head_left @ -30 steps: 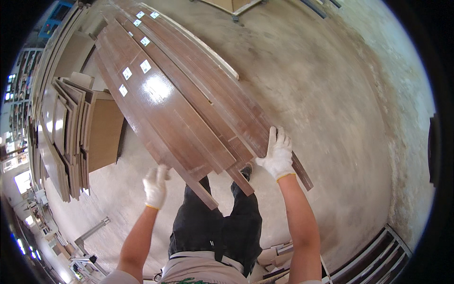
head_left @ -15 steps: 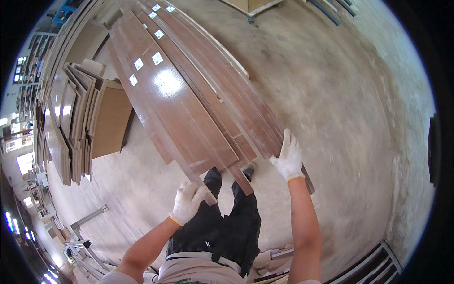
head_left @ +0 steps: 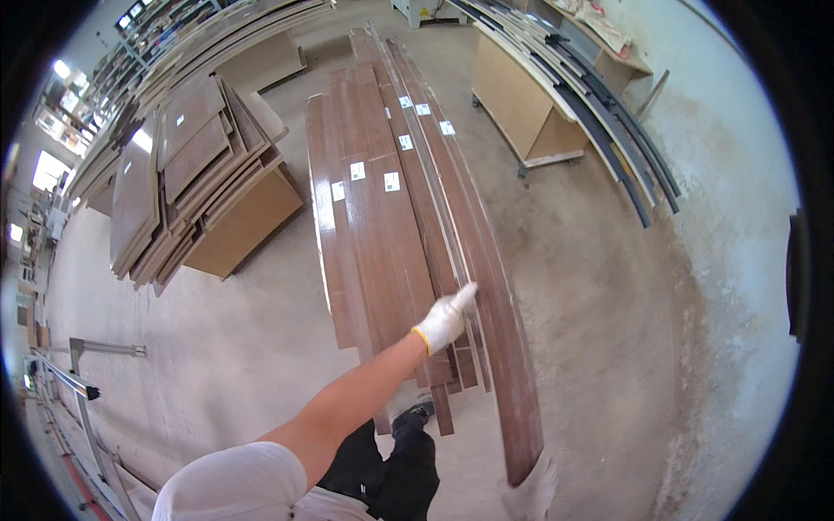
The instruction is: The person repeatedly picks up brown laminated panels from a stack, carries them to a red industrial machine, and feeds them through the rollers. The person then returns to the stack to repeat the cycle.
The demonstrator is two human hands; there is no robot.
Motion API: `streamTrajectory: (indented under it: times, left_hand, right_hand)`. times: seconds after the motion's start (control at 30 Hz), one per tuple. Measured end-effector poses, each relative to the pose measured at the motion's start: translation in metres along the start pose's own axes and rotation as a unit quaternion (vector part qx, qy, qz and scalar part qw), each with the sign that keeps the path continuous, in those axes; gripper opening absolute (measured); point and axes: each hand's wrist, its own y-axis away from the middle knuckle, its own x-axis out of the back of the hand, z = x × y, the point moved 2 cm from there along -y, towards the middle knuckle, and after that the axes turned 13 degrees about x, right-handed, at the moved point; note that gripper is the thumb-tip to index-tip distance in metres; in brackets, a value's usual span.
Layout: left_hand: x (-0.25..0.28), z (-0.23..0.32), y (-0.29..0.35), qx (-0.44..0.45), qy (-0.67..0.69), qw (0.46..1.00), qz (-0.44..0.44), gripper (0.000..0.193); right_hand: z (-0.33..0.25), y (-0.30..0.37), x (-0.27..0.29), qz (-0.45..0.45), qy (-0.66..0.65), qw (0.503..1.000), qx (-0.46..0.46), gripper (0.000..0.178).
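Observation:
My left hand (head_left: 445,321), in a white knit glove, reaches across to the left edge of a long brown plank (head_left: 502,356). Its fingers are closed at that edge. The plank's near end juts out past the other boards, over the floor to the right. A pale, smeared shape at that end looks like my right hand (head_left: 540,482) in its glove; its fingers cannot be made out. Left of the plank lie wide, glossy brown boards (head_left: 373,252) with small white labels, and several narrower brown strips (head_left: 441,410) poke out toward my feet.
On the left stands a stack of brown panels (head_left: 195,156) on a tan base. At the far right, long dark and pale strips (head_left: 599,104) rest on a wheeled tan box (head_left: 512,95) near the wall (head_left: 738,260). A metal frame (head_left: 82,382) stands at lower left.
My left hand has moved from the left boards' near end to the long plank on the right. That plank's near end now sticks out closer to me. The view has shifted.

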Motion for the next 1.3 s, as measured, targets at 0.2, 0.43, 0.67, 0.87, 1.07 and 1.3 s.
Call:
streamTrajectory:
  times: [0.2, 0.43, 0.67, 0.87, 1.07, 1.3]
  left_hand:
    - [-0.008, 0.032, 0.033, 0.125, 0.151, 0.979, -0.054, 0.045]
    - [-0.037, -0.008, 0.151, 0.074, 0.168, 0.982, -0.052, 0.039]
    - [-0.018, -0.015, 0.286, -0.073, 0.123, 0.989, 0.019, 0.038]
    - [0.08, -0.028, 0.423, -0.171, 0.13, 0.953, 0.213, 0.051]
    - [0.203, -0.08, 0.551, -0.242, 0.281, 0.891, 0.262, 0.036]
    - [0.378, -0.178, 0.693, -0.261, 0.354, 0.83, 0.344, 0.032]
  right_hand:
    - [-0.053, 0.133, 0.018, -0.057, -0.016, 0.996, -0.07, 0.111]
    - [-0.024, 0.24, -0.035, 0.041, -0.011, 0.998, -0.048, 0.096]
    - [-0.034, 0.229, -0.021, 0.171, -0.002, 0.982, 0.086, 0.08]
    - [-0.077, 0.222, -0.001, 0.175, -0.036, 0.956, 0.234, 0.076]
    - [-0.098, 0.254, -0.07, 0.039, -0.013, 0.955, 0.293, 0.097]
    - [-0.233, 0.318, -0.084, -0.032, -0.017, 0.91, 0.413, 0.105]
